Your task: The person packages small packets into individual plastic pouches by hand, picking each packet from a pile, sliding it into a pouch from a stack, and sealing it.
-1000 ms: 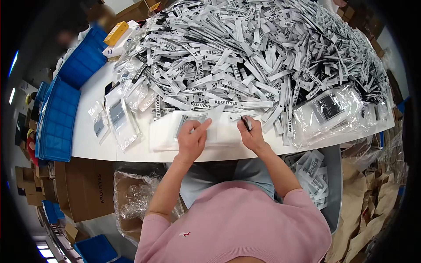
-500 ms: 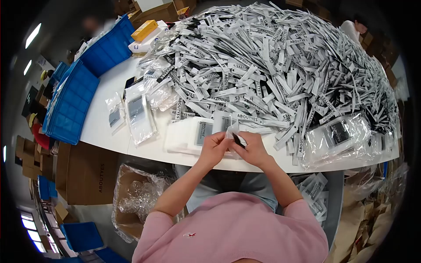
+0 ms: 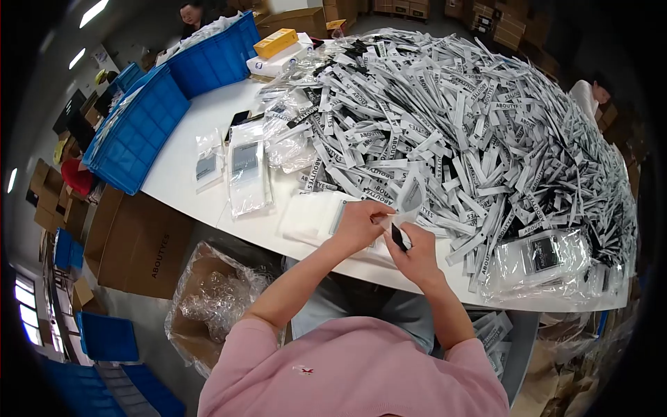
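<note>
My left hand (image 3: pixel 363 224) is closed with its fingertips at the edge of a clear plastic bag (image 3: pixel 410 197). Close beside it on the right, my right hand (image 3: pixel 415 251) is closed round a small black item (image 3: pixel 398 237) and touches the lower part of the same bag. A stack of white pouches (image 3: pixel 306 217) lies on the table under and left of my left hand. Just beyond both hands rises a big heap of printed narrow packets (image 3: pixel 445 132).
Clear-bagged pouches (image 3: pixel 246 177) lie left on the white table (image 3: pixel 187 191); another bagged bundle (image 3: pixel 542 260) lies right. Blue crates (image 3: pixel 139 132) line the left edge. A carton with plastic wrap (image 3: pixel 215 299) stands below. Co-workers (image 3: pixel 589 96) are in the background.
Over the last second my left hand has moved from the pouches to beside my right hand, and both are now at the clear bag. The camera view has turned.
</note>
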`<state>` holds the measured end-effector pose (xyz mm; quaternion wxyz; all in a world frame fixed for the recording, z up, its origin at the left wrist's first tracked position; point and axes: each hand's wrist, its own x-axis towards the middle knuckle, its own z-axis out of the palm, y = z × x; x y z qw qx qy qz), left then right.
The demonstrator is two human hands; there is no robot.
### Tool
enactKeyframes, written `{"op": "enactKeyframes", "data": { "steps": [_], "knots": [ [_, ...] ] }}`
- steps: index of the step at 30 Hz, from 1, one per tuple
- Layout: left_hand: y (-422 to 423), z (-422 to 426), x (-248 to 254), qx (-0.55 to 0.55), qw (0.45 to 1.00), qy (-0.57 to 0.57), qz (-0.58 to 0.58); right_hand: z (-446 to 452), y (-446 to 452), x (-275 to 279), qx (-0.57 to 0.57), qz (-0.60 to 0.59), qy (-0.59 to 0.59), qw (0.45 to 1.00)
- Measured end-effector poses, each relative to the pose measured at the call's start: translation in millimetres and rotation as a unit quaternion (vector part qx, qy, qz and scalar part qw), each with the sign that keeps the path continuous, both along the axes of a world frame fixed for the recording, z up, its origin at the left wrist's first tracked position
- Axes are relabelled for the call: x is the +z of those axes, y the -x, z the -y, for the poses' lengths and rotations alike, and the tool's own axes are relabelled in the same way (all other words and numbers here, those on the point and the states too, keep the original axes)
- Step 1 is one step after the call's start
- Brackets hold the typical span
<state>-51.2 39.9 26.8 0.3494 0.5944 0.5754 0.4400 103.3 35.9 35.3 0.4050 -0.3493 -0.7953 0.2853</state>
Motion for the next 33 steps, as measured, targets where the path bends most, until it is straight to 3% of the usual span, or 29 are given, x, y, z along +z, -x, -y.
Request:
{"op": "enactKeyframes", "data": {
  "steps": [1,3,4,7,9,10,12,13,17,19,20,21,23,24,26,27,29,30,33],
  "knots": [
    [-0.8,0.5,5.2,0.008,1.0,-0.004,0.001,0.4,1.1,6.3,-0.009,-0.027,0.0,1.0],
    [0.7,6.2,14.0,-0.123,0.981,-0.083,-0.125,-10.0,-1.1,-6.3,-0.012,-0.017,-0.058,0.998],
    [-2.3,7.1,12.3,-0.012,0.967,-0.194,-0.163,-14.6,-5.0,-9.5,-0.043,-0.007,-0.146,0.988],
    [-2.0,4.0,20.2,0.049,0.882,-0.393,-0.255,-37.4,-12.4,-26.2,-0.106,0.015,-0.097,0.989],
    [-1.2,0.3,23.2,0.076,0.875,-0.392,-0.273,-37.1,-5.8,-20.1,-0.128,-0.021,-0.062,0.99],
    [-0.3,-2.1,24.4,0.086,0.872,-0.39,-0.284,-33.5,-2.1,-14.1,-0.108,-0.036,-0.136,0.984],
    [0.0,-5.7,20.6,0.107,0.882,-0.354,-0.292,-17.2,6.5,-9.1,-0.064,-0.029,-0.12,0.99],
    [-1.7,-7.9,18.5,0.113,0.898,-0.345,-0.25,-12.8,2.4,-18.8,-0.046,0.051,-0.105,0.992],
    [-3.1,0.2,14.5,0.094,0.921,-0.324,-0.197,-20.0,5.2,-40.8,-0.028,0.065,-0.084,0.994],
    [-10.5,2.8,5.7,0.077,0.926,-0.322,-0.181,-37.3,-1.4,-62.3,0.036,0.027,0.06,0.997],
    [-17.1,5.4,-0.2,0.049,0.907,-0.371,-0.193,-49.0,-7.0,-79.8,0.1,-0.091,0.174,0.975],
    [-20.6,6.3,-5.1,0.021,0.885,-0.419,-0.203,-42.7,-1.0,-72.7,0.097,-0.091,0.175,0.976],
    [-15.4,0.5,-10.2,0.023,0.884,-0.411,-0.221,-28.2,20.4,-41.3,-0.004,-0.26,0.367,0.893],
    [-9.6,-2.2,-9.3,0.048,0.92,-0.336,-0.199,-30.8,17.9,-28.3,0.043,-0.167,0.431,0.886],
    [3.2,-1.5,1.1,0.084,0.971,-0.173,-0.143,-10.6,33.7,-21.6,0.057,-0.171,0.325,0.928],
    [3.3,-2.4,-3.6,0.08,0.971,-0.173,-0.144,-18.7,29.8,-53.3,0.033,-0.117,0.229,0.966],
    [-0.5,-2.6,-19.7,0.035,0.927,-0.296,-0.228,-27.2,29.6,-60.4,0.018,-0.182,0.214,0.959],
    [-9.2,5.5,-20.5,-0.021,0.922,-0.292,-0.253,-28.4,27.8,-65.6,0.003,-0.244,0.203,0.948],
    [-10.1,11.6,-16.5,0.003,0.94,-0.231,-0.251,-22.8,18.0,-54.5,0.025,-0.236,0.275,0.932]
  ]
}}
